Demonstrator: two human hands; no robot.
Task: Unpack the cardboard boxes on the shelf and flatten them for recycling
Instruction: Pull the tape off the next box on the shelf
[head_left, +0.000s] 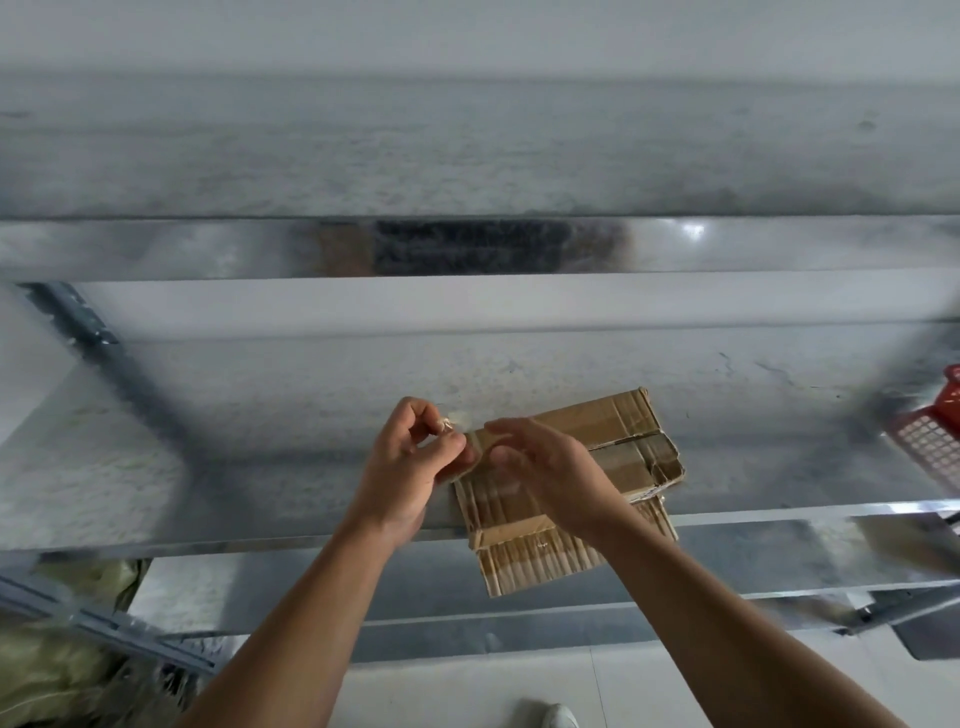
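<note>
A worn brown cardboard box (618, 441) lies on the grey metal shelf (260, 441), its near flap (530, 561) hanging over the shelf's front edge. My left hand (410, 462) pinches a small scrap of clear tape (452, 423) between thumb and fingers, just left of the box's upper corner. My right hand (545, 467) hovers over the left part of the box with fingers spread and curled, hiding that part of the lid. Whether it touches the cardboard is unclear.
A red perforated basket (935, 436) sits at the shelf's right end. An upper shelf (467, 249) runs across above. Pale green sacks (62, 670) lie below at the left. A white shoe (558, 717) shows on the light floor.
</note>
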